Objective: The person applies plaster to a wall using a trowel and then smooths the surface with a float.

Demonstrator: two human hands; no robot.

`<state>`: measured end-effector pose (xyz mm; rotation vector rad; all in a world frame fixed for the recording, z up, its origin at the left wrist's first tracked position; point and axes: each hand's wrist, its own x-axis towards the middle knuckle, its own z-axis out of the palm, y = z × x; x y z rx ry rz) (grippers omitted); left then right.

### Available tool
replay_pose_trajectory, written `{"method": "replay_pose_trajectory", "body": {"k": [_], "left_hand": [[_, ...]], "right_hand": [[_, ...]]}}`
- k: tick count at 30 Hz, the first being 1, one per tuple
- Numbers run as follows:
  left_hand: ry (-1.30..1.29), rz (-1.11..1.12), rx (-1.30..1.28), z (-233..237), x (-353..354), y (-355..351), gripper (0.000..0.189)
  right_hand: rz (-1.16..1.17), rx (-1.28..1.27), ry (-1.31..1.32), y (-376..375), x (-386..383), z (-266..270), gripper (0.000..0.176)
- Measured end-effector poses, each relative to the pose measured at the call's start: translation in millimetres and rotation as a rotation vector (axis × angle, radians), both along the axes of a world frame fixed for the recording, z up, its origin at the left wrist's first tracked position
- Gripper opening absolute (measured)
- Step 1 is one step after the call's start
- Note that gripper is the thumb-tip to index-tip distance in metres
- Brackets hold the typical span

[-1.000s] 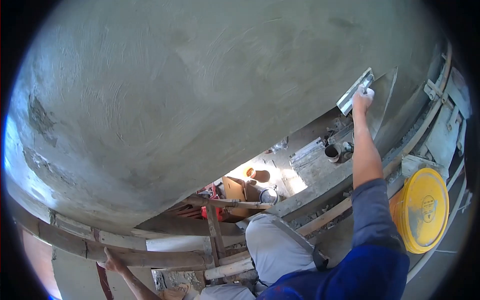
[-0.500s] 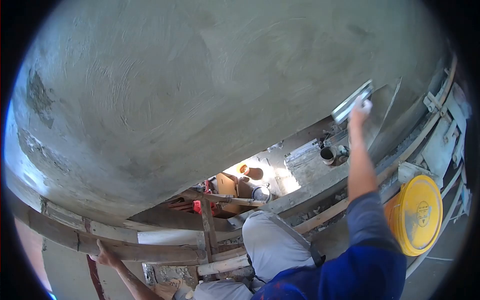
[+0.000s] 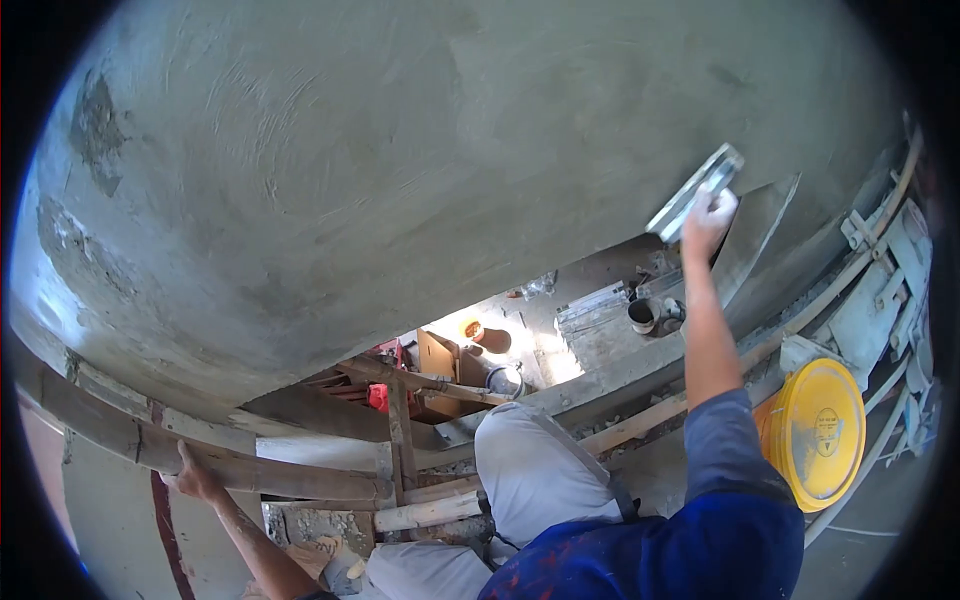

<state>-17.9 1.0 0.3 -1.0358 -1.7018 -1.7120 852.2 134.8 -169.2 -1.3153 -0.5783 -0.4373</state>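
Observation:
My right hand is closed round the handle of a plastering trowel, whose long metal blade lies against the grey plastered wall. The blade is just above the wall's lower edge, near a corner. At the lower left, my left hand grips a thick bamboo pole that runs across in front of the wall. The wall's surface shows curved trowel marks, with rougher dark patches at its left side.
A yellow bucket stands at my right. Wooden and bamboo scaffolding poles cross below me. Through the opening under the wall, a floor far down holds a dark bucket, cardboard and red items. Rubble and pale boards lie at the right.
My right hand and the trowel have moved slightly left along the wall. The camera view has shifted a little. My left hand stays on the bamboo pole.

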Motion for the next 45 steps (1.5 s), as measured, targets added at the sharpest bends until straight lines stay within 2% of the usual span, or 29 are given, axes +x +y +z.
{"method": "replay_pose_trajectory", "body": {"k": [3,5,6,7,9,11,12,14,16,18,20,22,24,25,26,28,30,32,33,34,35,36,38,39,40,41,43,44,45], "left_hand": [[-0.011,0.053,-0.018,3,0,0,0.065],[-0.004,0.087,-0.041,2,3,-1,0.064],[-0.012,0.071,-0.044,1,3,-1,0.064],[-0.015,0.055,-0.048,1,3,-1,0.064],[0.024,0.049,-0.050,3,-1,-5,0.063],[0.095,0.074,-0.027,0,-11,-2,0.063],[0.075,0.071,-0.011,-2,-11,-3,0.064],[0.046,0.053,0.000,-2,-7,0,0.066],[0.013,0.063,-0.021,0,-3,0,0.064],[-0.002,0.086,-0.033,-1,1,0,0.064],[0.024,0.112,-0.045,3,4,-2,0.066],[0.027,0.088,-0.043,2,4,-5,0.065],[0.037,0.057,-0.033,5,0,-2,0.066],[0.036,0.048,-0.023,2,-3,-2,0.066],[0.032,0.044,-0.015,-2,-6,-2,0.066],[0.053,0.062,0.023,-8,-18,1,0.067],[0.055,0.076,0.008,-7,-19,2,0.067],[0.025,0.101,-0.032,-1,-2,-1,0.067],[0.016,0.110,-0.045,0,5,-2,0.067],[0.013,0.120,-0.056,3,12,-2,0.067],[0.013,0.129,-0.066,7,16,-5,0.067],[0.043,0.105,-0.047,7,12,-7,0.067],[0.101,0.051,-0.005,4,-1,-3,0.066],[0.101,0.022,0.001,6,-3,-1,0.067],[0.088,-0.001,0.013,3,-4,0,0.068],[0.073,-0.018,0.024,-1,-7,-1,0.069],[0.024,0.018,0.036,-1,4,-3,0.072],[0.004,0.033,0.032,3,9,-2,0.073],[0.009,0.046,0.022,4,10,-3,0.073]], "right_hand": [[-0.034,0.045,0.027,32,-5,23,0.030],[0.037,0.135,0.016,37,-88,47,0.024],[0.146,0.084,-0.104,24,-146,51,0.023],[0.239,-0.020,-0.264,24,-188,24,0.025],[0.301,-0.050,-0.723,9,-222,-24,0.031],[0.215,-0.170,-0.655,-3,-160,-41,0.033],[0.141,-0.260,-0.457,-2,-126,-48,0.030],[0.089,-0.069,-0.213,14,-79,-32,0.024],[0.029,-0.058,0.120,20,-95,20,0.022],[0.151,0.131,0.119,31,-149,63,0.026],[0.195,0.096,-0.206,35,-225,77,0.027],[0.346,-0.032,-0.778,16,-266,68,0.027],[0.267,-0.029,-0.928,13,-223,53,0.026],[0.196,-0.080,-0.861,4,-184,67,0.028],[0.145,-0.169,-0.589,3,-146,73,0.025],[-0.008,-0.002,-0.151,23,-70,96,0.024],[0.129,0.094,0.187,33,-45,120,0.030],[0.140,0.087,0.009,25,-143,155,0.032],[0.236,0.198,-0.129,30,-199,152,0.029],[0.179,0.105,-0.375,30,-247,141,0.027],[0.321,0.040,-0.504,18,-292,135,0.024],[0.429,0.089,-0.744,23,-318,115,0.022],[0.523,0.024,-0.921,21,-329,79,0.011],[0.489,0.081,-0.918,18,-294,78,0.014],[0.273,-0.128,-0.882,7,-247,86,0.015],[0.078,-0.210,-0.744,-7,-198,100,0.019],[0.284,-0.132,0.130,-1,-68,99,0.026],[0.126,-0.150,0.198,3,-9,93,0.027],[0.074,-0.104,0.106,16,38,71,0.030]]}}
